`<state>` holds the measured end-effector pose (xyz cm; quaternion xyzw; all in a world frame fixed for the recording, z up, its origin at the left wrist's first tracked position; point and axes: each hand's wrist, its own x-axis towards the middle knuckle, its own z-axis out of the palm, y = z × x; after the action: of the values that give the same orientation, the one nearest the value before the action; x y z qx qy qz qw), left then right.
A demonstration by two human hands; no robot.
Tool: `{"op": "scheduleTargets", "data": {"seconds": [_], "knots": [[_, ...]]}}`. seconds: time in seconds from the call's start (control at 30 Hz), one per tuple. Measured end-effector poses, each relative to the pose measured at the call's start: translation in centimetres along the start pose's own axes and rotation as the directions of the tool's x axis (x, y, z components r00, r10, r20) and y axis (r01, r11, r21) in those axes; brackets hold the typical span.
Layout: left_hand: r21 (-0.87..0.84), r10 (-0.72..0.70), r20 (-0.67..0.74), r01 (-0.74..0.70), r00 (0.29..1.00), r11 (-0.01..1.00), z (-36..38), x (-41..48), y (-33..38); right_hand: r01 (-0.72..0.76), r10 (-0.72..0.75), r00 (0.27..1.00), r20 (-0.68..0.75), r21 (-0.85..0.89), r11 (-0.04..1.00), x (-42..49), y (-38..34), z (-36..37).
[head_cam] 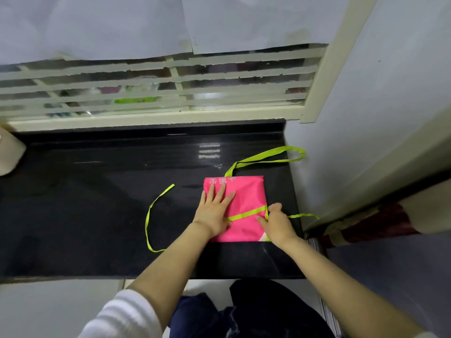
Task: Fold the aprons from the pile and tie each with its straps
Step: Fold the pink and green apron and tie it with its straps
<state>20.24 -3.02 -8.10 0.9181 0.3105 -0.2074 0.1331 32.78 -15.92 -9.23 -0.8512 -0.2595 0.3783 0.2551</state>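
At the far left edge a pale rounded object (9, 152) stands on the glossy black bench (85, 203), cut off by the frame so that what it is cannot be told. Further right a loose lime-green strap (148, 215) lies in a long open curve on the bench, one end pointing up toward the window and the other running down toward the left forearm. The left hand (213, 211) lies wide and flat on the folded pink apron (246, 191), fingers straight and spread, pressing on its left half. The apron is a neat rectangle on the right part of the bench, near the front edge, with pale printed characters along its far edge. A second green strap, the crossing strap (246, 214), runs slantwise over the apron from beside the left thumb up to the apron's right edge. There the right hand (275, 220) is curled round it, fingers bent and pinching the strap where it turns over the edge; its free tail trails off to the right toward the wall. Behind the apron a green neck loop (268, 157) stretches out to the bench's far right corner. Below the bench, a white sleeve (122, 313) and dark blue clothing (202, 313) show.
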Motion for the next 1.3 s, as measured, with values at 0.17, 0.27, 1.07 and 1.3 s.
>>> {"op": "scheduleTargets", "data": {"seconds": [0.17, 0.27, 1.07, 1.3], "knots": [[-0.015, 0.030, 0.077, -0.029, 0.997, 0.999, -0.5, 1.4, -0.6, 0.207, -0.309, 0.900, -0.307, -0.323, 0.924, -0.2, -1.9, 1.0], [-0.038, 0.070, 0.085, -0.066, 0.994, 0.997, -0.4, 1.9, -1.1, 0.469, -0.538, 0.843, 0.014, -0.509, 0.721, 1.3, -3.3, 1.3], [-0.071, 0.189, -0.285, -0.217, 0.940, 0.974, 2.2, 0.2, -1.2, 0.515, -0.506, 0.819, 0.269, -0.733, 0.444, 0.3, -3.3, 1.9], [-0.092, 0.247, -0.155, -0.263, 0.957, 0.961, 6.9, -4.7, -2.6, 0.566, -0.434, 0.796, 0.422, -0.773, 0.286, -1.0, 1.6, 1.0]]}}
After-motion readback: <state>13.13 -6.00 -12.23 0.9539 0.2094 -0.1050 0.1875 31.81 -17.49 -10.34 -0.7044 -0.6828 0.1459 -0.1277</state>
